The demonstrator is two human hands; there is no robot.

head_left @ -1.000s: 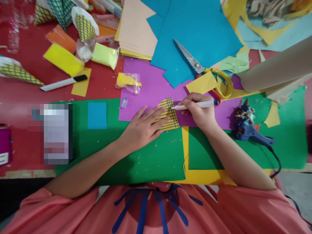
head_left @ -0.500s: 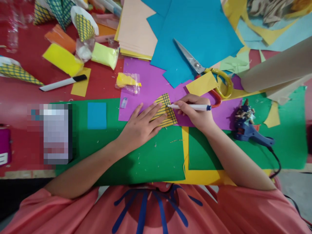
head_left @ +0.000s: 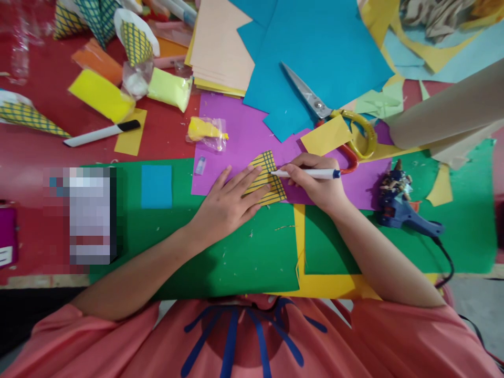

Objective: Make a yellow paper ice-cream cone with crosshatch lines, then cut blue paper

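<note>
My left hand [head_left: 230,202] lies flat with fingers spread over a small yellow paper piece [head_left: 277,186], which bears dark lines, crossed into a grid along its right side. Part of the paper is hidden under the fingers. Between the thumb and fingers of my right hand [head_left: 317,184] is a white marker pen [head_left: 321,173] with a blue end, its tip touching the paper. Purple paper [head_left: 236,121] and green paper [head_left: 236,262] lie beneath.
Scissors [head_left: 317,105] with yellow and red handles lie beyond my right hand. A blue glue gun [head_left: 409,215] with a cord rests at right, near a pale tube [head_left: 449,107]. At left are a black-capped marker [head_left: 102,134] and a blue paper square [head_left: 156,187].
The marker and my right hand have shifted very slightly, with the tip a little lower on the yellow paper. My left hand stays in place.
</note>
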